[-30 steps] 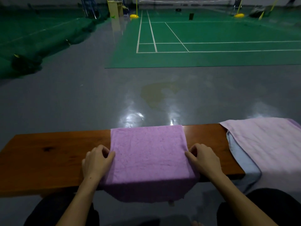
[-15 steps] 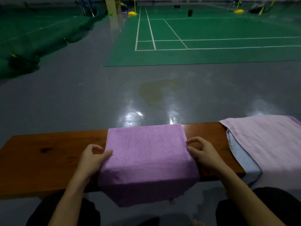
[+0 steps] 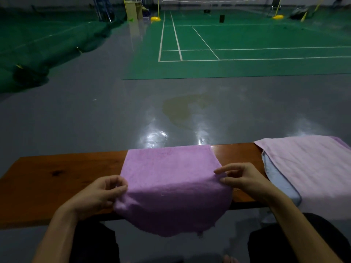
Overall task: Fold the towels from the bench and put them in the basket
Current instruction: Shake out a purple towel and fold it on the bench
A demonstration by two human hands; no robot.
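A purple towel (image 3: pixel 171 179) lies across the middle of the wooden bench (image 3: pixel 62 173), its near part hanging over the front edge. My left hand (image 3: pixel 98 196) pinches the towel's left side edge between thumb and fingers. My right hand (image 3: pixel 245 179) pinches the right side edge, with the index finger stretched out above it. Both edges are lifted a little off the bench. No basket is in view.
A pale pink towel (image 3: pixel 307 171) lies over a light blue towel (image 3: pixel 279 179) on the bench's right end. Beyond the bench is shiny grey floor (image 3: pixel 95 114), then a green badminton court (image 3: pixel 237 44). My dark-clad knees sit under the bench's front edge.
Both hands went from resting flat on the towel's sides to pinching its side edges and lifting them. The towel's near part now bulges and sags lower over the front edge.
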